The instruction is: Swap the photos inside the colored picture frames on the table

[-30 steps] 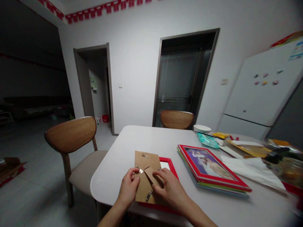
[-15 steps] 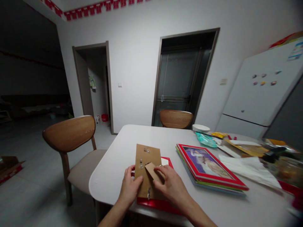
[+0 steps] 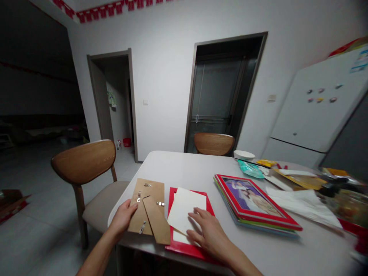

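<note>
A red photo frame [image 3: 172, 195] lies face down at the near edge of the white table [image 3: 186, 166]. A white sheet [image 3: 185, 207] lies askew in it. My right hand [image 3: 208, 232] rests flat on the sheet's lower right part, fingers spread. My left hand [image 3: 123, 216] grips the left edge of the brown cardboard backing board [image 3: 148, 207], which now lies on the table to the left of the frame, its folding stand and metal clips facing up.
A stack of frames [image 3: 254, 203], red one with a photo on top, lies to the right. Beyond it are a teal packet [image 3: 250, 169], a white bowl [image 3: 244, 155], papers and clutter. Two wooden chairs [image 3: 83, 163] stand left and behind; a fridge [image 3: 319, 111] at right.
My left hand has lifted the backing board off the red frame and carried it left onto the table. The white sheet is now uncovered, and my right hand has settled on it.
</note>
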Tool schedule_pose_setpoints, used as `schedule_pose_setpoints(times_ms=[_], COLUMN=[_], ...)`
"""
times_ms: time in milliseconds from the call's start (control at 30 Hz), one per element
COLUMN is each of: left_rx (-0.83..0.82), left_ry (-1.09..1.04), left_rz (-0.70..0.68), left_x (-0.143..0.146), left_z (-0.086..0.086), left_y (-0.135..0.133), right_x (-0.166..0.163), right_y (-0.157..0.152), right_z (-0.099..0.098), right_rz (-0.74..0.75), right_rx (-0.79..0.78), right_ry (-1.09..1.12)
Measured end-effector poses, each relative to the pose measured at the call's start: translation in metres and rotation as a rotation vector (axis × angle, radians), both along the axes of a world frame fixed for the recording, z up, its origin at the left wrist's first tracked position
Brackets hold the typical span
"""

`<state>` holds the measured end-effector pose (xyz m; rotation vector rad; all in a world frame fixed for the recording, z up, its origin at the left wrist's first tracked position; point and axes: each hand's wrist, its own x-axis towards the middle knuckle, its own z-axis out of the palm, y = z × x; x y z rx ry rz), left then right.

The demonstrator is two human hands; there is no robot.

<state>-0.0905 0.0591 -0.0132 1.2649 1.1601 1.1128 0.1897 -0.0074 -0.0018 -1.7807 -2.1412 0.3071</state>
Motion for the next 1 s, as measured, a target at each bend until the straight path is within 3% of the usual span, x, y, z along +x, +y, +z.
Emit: schedule_pose_setpoints(times_ms=[233,400,567,700,833,1000], left_rx=[0.062,0.281,0.44,0.515,0.559,0.606], left_ry=[0.337,0.529,0.588,0.812,0.86,0.827], left_rz=[0.151,0.238,0.01,-0.26,-0.361,-0.361], left_x=[-0.034,-0.009,0.061,0.104,0.114,0.113], left_z=[-0.008,-0.003,-0.002,-0.001,0.004,0.005], left_y=[0.02,0.009,-0.027,-0.053,-0.07,-0.078], right_x=[0.001,0.008,0.016,0.031,0.042,0.047], right_y=[0.001,0.003,0.007,0.01,0.008,0.01], right_z=[0.003,0.002,0.001,-0.005,-0.013,-0.012], right_rz=[0.089,0.111,-0.052,-0.256,-0.341,-0.35], right_rx=[0.034,0.045,0.157,0.183,0.045,0.058], right_ry=[-0.079,-0.026,0.015,-0.083,-0.106,0.06])
